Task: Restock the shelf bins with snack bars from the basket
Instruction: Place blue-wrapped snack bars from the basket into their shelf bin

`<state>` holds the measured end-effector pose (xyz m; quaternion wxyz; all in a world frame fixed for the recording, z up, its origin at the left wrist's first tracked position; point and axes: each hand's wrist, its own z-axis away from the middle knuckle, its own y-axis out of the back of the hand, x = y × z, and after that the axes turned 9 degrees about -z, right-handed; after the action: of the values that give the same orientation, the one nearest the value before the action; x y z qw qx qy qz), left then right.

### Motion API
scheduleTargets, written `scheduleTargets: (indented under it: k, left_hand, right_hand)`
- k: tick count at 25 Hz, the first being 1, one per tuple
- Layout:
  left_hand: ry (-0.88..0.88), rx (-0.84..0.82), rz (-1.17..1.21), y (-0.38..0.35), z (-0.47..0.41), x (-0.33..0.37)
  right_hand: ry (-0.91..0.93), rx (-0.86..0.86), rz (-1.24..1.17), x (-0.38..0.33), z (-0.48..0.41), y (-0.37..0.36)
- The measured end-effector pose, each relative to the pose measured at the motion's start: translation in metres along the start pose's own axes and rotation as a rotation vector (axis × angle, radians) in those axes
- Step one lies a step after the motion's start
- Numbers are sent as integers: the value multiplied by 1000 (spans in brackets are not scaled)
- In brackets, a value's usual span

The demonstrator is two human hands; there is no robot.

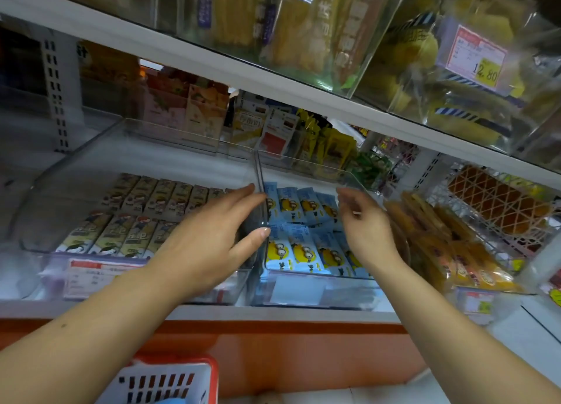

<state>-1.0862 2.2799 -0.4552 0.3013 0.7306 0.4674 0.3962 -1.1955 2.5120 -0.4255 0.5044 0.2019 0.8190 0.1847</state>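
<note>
Two clear shelf bins stand side by side on the middle shelf. The left bin [76, 166] holds rows of beige snack bars [145, 209]. The right bin [349, 175] holds blue-and-yellow snack bars [300, 230]. My left hand [212, 236] reaches into the left bin with straight fingers, its thumb at the clear wall between the bins, and holds nothing. My right hand [367, 224] hovers over the right bin's far side, fingers loosely curled and empty. A red-rimmed white basket [170, 379] sits at the bottom, something blue inside.
An upper shelf [273, 78] with clear bins of yellow packets overhangs close above. Orange packets [440, 236] fill a bin to the right, beside a wire rack [498, 203]. Boxed snacks [200, 115] stand behind the bins. Price tags hang on the bin fronts.
</note>
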Motion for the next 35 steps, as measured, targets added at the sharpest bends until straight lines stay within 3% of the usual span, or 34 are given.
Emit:
scheduleTargets:
  k: [3,5,7,10,12,15,19,26,29,31,35]
  left_hand:
    - [-114,147,1,23,52,5]
    - [-59,81,0,26,113,-5]
    - [110,-105,-40,22,175,-22]
    - [392,-424,-60,4,263,-43]
    - [523,-521,-45,-6,316,-50]
    - [682,-644,-67,-10,380,-53]
    - [827,-660,-61,-6,410,-49]
    - [857,-705,-100,-14,409,-51]
    - [925,-678,-6,-13,405,-53]
    - [992,-602,78,-12,399,-55]
    - [1019,-488,346,-11,369,-54]
  right_hand:
    - [309,-53,-205,-47,69,-17]
    - [397,-246,-265,-62,124,-43]
    - [320,-507,-263,-64,179,-79]
    - [20,-974,-62,-42,246,-138]
    - [-229,-1093,7,-16,274,-169]
    - [-543,-1115,-16,13,302,-197]
    - [-868,-1041,-231,9,330,-230]
    - [-1138,-959,-346,-6,367,-285]
    - [-1137,-923,-337,-4,363,-287]
    - [-1032,-899,-308,-5,348,-278]
    - [-889,-834,-538,-11,304,-240]
